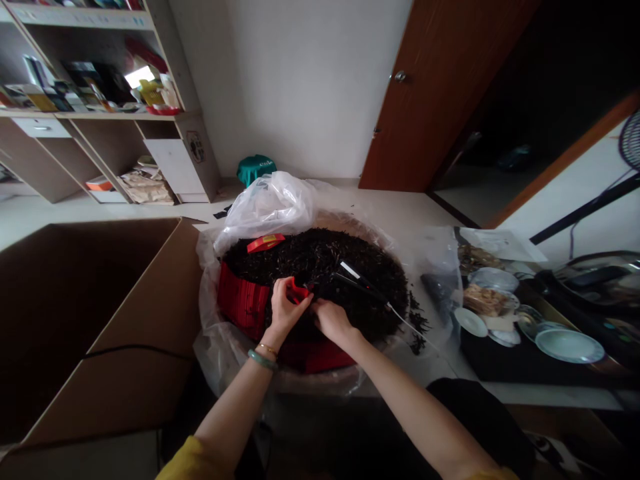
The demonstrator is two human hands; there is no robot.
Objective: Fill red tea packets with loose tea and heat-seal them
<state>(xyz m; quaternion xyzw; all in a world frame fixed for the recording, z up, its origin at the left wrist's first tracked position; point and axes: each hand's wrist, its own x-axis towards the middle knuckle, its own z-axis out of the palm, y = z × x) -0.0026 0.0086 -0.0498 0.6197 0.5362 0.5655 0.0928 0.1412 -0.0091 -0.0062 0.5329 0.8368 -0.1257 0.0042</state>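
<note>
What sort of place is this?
Likely a home or small workshop room: cluttered shelving, a brown door, and dark, leaf-like material surrounded by plastic sheeting.

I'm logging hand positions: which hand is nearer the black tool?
Right. The right hand is just left of the black tool, toward the wearer; the left hand is farther left, holding a red packet.

Dim interior light, muted colour, wide-angle distortion.
Pale sheen: plastic liner (280,200), round container's (333,219) far edge. Deep shadow: carton (130,313), doorway (520,107). Outward slant: shelving (174,57), door (435,93). Soft blur: shelf contents (150,92).
</note>
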